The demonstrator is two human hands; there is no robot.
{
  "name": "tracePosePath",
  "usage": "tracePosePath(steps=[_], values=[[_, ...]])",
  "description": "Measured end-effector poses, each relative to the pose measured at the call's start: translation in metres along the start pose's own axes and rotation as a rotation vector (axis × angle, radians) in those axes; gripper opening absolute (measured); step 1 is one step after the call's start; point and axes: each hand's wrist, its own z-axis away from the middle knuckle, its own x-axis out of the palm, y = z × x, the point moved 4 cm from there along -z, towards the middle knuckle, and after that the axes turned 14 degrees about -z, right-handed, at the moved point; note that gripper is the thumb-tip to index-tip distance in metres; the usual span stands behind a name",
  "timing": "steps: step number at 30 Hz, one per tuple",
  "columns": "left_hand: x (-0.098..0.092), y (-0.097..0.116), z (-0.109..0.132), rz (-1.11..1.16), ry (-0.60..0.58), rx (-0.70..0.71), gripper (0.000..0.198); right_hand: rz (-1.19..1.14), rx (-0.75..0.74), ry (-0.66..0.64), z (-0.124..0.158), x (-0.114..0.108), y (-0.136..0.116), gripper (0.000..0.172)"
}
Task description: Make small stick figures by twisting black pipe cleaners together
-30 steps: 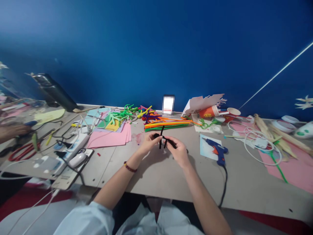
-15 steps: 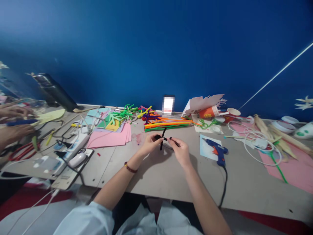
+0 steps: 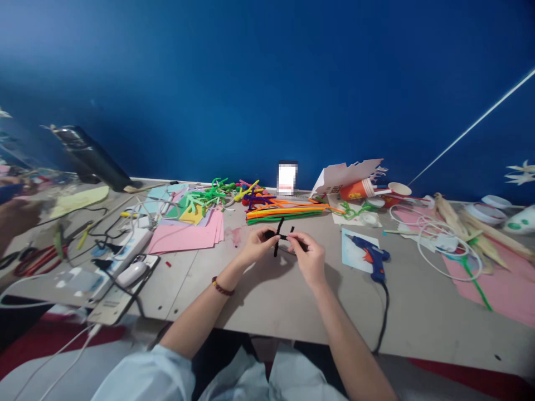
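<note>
Both hands meet over the middle of the table, around a black pipe cleaner (image 3: pixel 280 225) bent into a small shape with ends sticking up and down. My left hand (image 3: pixel 258 244) pinches its left part between thumb and fingers; a red beaded bracelet circles that wrist. On the right side, my right hand (image 3: pixel 308 252) grips another stretch of the black pipe cleaner, with a short end poking up above the fingertips. How the strands join is partly hidden by the fingers. Just beyond the hands lies a bundle of orange and green pipe cleaners (image 3: pixel 288 213).
A blue glue gun (image 3: pixel 376 260) rests on light blue paper to the right, its cord running off the front edge. Pink paper (image 3: pixel 184 236), a power strip (image 3: pixel 121 262) and a phone with a mouse (image 3: pixel 132 273) lie left. Another person's hand (image 3: pixel 16 214) is at far left.
My right fingers have shifted slightly on the black pipe cleaner, and its short right end now points upward. The other person's hands have moved left, mostly out of view.
</note>
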Motion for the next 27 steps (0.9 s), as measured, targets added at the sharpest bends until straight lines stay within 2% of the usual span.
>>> tracePosePath(steps=[6,13,16,22,27], values=[[0.0,0.002,0.001,0.01,0.013,0.019,0.032,0.122,-0.079,-0.111,-0.001,0.004,0.003,0.025],[-0.002,0.001,0.0,0.012,0.018,0.024,0.032,0.142,-0.18,-0.199,-0.004,0.005,-0.001,0.022],[-0.002,0.001,-0.001,0.007,0.024,0.018,0.032,0.089,-0.102,-0.198,-0.005,0.004,0.003,0.021],[-0.001,0.003,0.0,0.035,0.022,0.005,0.033,-0.145,0.221,-0.178,-0.003,0.005,0.019,0.03],[-0.002,0.002,0.0,0.034,0.007,0.012,0.034,-0.232,0.301,-0.144,-0.003,0.006,0.018,0.032]])
